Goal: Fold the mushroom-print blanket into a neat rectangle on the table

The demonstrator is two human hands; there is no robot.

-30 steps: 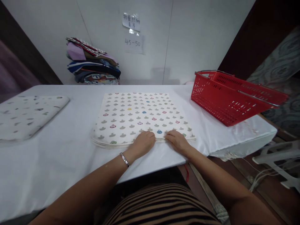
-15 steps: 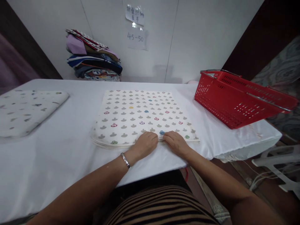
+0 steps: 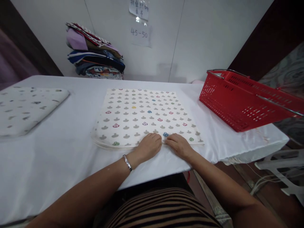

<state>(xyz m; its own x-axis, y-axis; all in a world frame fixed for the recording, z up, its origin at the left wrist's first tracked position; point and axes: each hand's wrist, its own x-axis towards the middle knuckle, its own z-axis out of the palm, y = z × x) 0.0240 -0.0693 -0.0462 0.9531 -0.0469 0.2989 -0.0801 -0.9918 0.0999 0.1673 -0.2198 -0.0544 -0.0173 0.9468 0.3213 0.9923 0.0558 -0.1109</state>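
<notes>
A folded white cloth [image 3: 142, 115] with rows of grey and a few coloured mushroom-like prints lies flat in front of me, its layers showing along the near edge. My left hand [image 3: 150, 145] grips that near edge close to its middle, fingers curled over it. Just to the right, my right hand [image 3: 180, 145] pinches the same edge. The two hands are almost touching. Their thumbs and the cloth's underside are hidden.
The table wears a white cover [image 3: 76, 126]. At the left lies another folded printed cloth [image 3: 30, 110]. A red plastic basket [image 3: 237, 101] stands at the right. Behind, a pile of folded fabrics [image 3: 95, 53] rests against the wall, with paper signs [image 3: 139, 31] above.
My view has tilted slightly downward. Both hands stay at the near edge of the cloth, with hardly any movement, and the cloth lies as before.
</notes>
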